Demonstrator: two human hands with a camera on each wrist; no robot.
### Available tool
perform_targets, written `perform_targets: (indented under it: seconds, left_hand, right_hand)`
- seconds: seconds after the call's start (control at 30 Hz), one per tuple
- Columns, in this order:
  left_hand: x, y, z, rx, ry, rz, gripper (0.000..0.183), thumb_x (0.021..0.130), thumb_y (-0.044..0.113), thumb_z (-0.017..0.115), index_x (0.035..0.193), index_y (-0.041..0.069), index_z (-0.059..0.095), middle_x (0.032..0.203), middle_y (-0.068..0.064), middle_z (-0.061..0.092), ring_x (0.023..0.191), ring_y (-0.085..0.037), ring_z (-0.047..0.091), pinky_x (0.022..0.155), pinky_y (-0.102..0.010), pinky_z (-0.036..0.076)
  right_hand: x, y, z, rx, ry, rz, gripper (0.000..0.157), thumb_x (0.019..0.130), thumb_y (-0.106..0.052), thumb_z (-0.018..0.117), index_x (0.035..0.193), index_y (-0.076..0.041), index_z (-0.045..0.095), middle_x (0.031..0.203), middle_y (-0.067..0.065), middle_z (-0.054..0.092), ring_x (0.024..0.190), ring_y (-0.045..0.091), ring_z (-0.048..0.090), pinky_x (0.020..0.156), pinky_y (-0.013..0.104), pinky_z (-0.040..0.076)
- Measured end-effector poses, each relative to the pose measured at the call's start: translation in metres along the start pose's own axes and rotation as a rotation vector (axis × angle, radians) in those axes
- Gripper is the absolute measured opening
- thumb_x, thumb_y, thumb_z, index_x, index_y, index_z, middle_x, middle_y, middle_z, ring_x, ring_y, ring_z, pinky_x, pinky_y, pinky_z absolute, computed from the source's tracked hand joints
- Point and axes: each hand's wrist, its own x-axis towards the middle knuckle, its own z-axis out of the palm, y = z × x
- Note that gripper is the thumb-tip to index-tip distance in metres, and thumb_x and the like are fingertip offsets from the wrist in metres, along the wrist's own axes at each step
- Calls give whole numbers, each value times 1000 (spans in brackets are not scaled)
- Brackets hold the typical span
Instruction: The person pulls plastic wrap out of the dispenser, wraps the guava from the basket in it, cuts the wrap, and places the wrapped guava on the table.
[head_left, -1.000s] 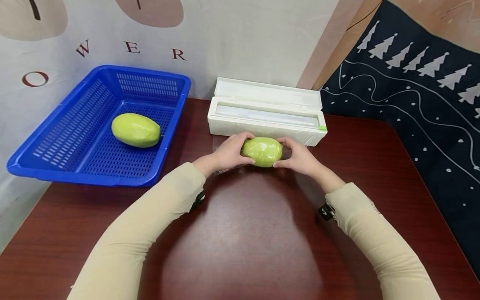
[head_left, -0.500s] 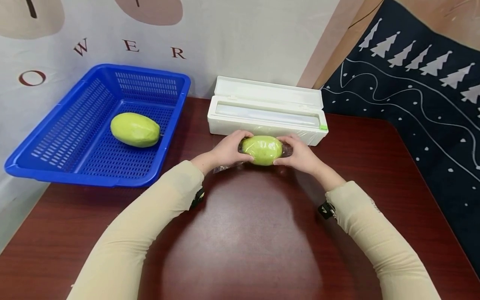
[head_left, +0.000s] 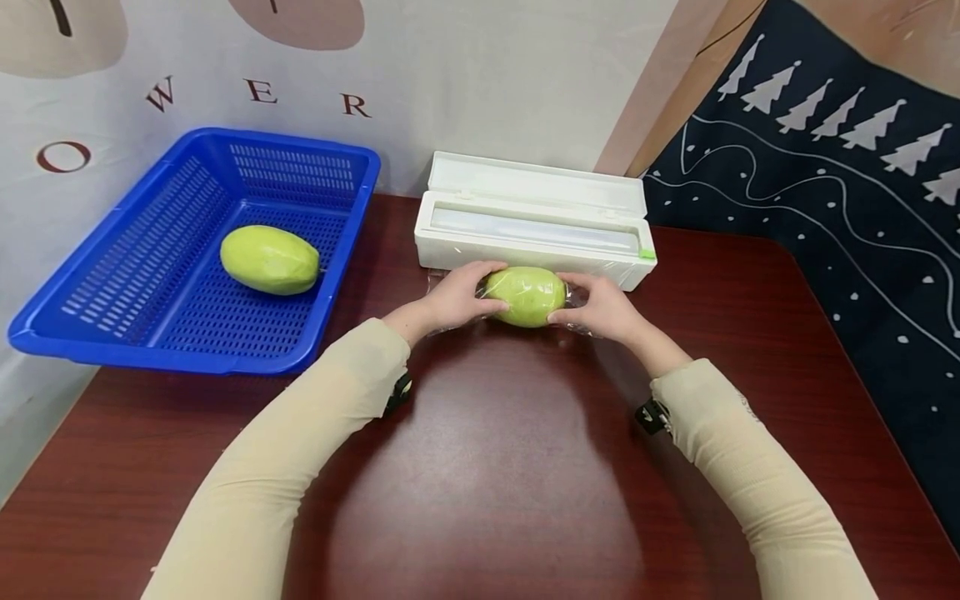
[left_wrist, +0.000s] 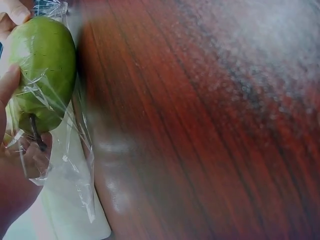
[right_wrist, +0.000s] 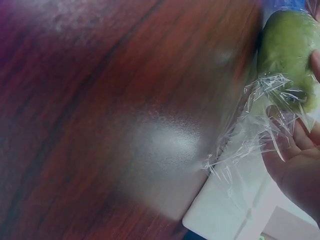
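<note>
A green papaya (head_left: 527, 297) in clear plastic wrap is held lengthwise between both hands, just in front of the white cling film box. My left hand (head_left: 459, 297) grips its left end, thumb on the near side and fingers over the far side. The right hand (head_left: 603, 310) grips the other end in the same way. Loose, crinkled plastic wrap (left_wrist: 82, 187) hangs past the papaya's stem end in the left wrist view. More wrap (right_wrist: 235, 145) trails by the fingers in the right wrist view. The cling film box (head_left: 525, 252) has its lid up, with a film roll (head_left: 532, 229) inside.
A blue perforated basket (head_left: 172, 360) stands at the left of the dark red table (head_left: 487, 467), with a second papaya (head_left: 270, 260) lying in it. Behind the box is a pale printed cloth (head_left: 495, 83); a dark tree-patterned cloth (head_left: 825, 192) hangs along the right.
Both hands have moved the wrapped papaya slightly away from the body, nearer the box. Their grip stays at its two ends, while the loose wrap beside it has shifted.
</note>
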Motion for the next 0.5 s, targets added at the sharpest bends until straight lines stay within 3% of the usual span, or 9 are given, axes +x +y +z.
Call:
perform_targets:
  seconds: [0.2, 0.5]
  left_hand:
    - [3, 0, 1, -7, -5, -6, 67, 88, 29, 64, 142, 2, 35, 143, -16, 42, 133, -28, 38, 111, -38, 30]
    - [4, 0, -1, -116, 16, -71, 54, 90, 26, 62, 131, -1, 37, 132, -19, 48, 124, -27, 45, 107, -39, 34]
  right_hand:
    - [2, 4, -1, 12, 7, 12, 66, 75, -21, 77, 132, -1, 50, 119, 19, 62, 103, 28, 61, 90, 40, 47]
    - [6, 5, -3, 84, -13, 55, 60, 81, -22, 73, 133, -2, 51, 127, 17, 59, 113, 23, 55, 99, 39, 41]
